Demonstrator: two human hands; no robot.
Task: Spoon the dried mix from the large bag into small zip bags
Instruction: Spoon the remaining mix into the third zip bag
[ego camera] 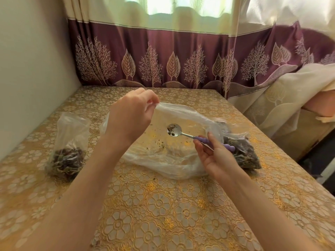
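A large clear plastic bag (163,160) lies open on the table, nearly empty, with a few dark crumbs of dried mix inside. My left hand (134,113) pinches its upper rim and lifts it. My right hand (215,156) grips the purple handle of a metal spoon (174,130). The spoon's bowl is inside the bag's mouth and carries a little dried mix. A small clear bag (68,142) with dried mix in its bottom stands at the left. Another small bag of mix (243,153) lies at the right, partly hidden behind my right hand.
The table (163,214) wears a gold floral cloth. A wall runs along its left side and a purple curtain (163,60) with tree prints hangs behind it. The table's right edge drops off beside a cream draped fabric (282,98).
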